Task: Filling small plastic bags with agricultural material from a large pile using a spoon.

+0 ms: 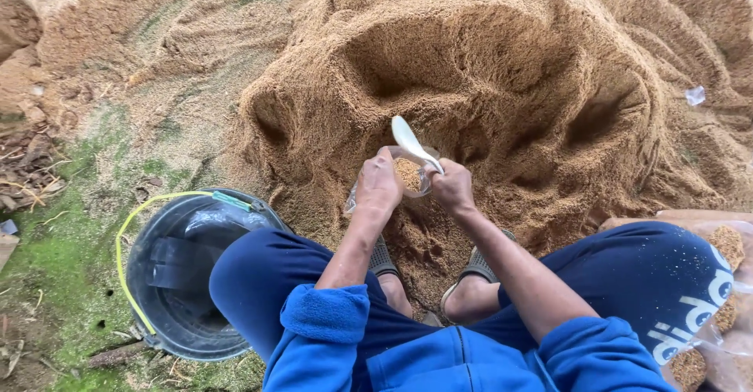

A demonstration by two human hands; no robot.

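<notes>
A large heap of brown sawdust (pixel 486 70) fills the upper part of the head view, with hollows dug into its front. My left hand (pixel 378 184) holds open a small clear plastic bag (pixel 408 174) partly filled with sawdust. My right hand (pixel 453 188) grips a white spoon (pixel 409 138) whose bowl points up and away above the bag's mouth. Both hands are close together at the foot of the heap, between my knees in blue trousers.
A dark bucket (pixel 169 282) with a yellow-green handle stands on mossy ground at my left knee. Filled clear bags of sawdust (pixel 725 306) lie at the right edge. My sandalled feet (pixel 471 270) rest in the sawdust. Dry leaves lie far left.
</notes>
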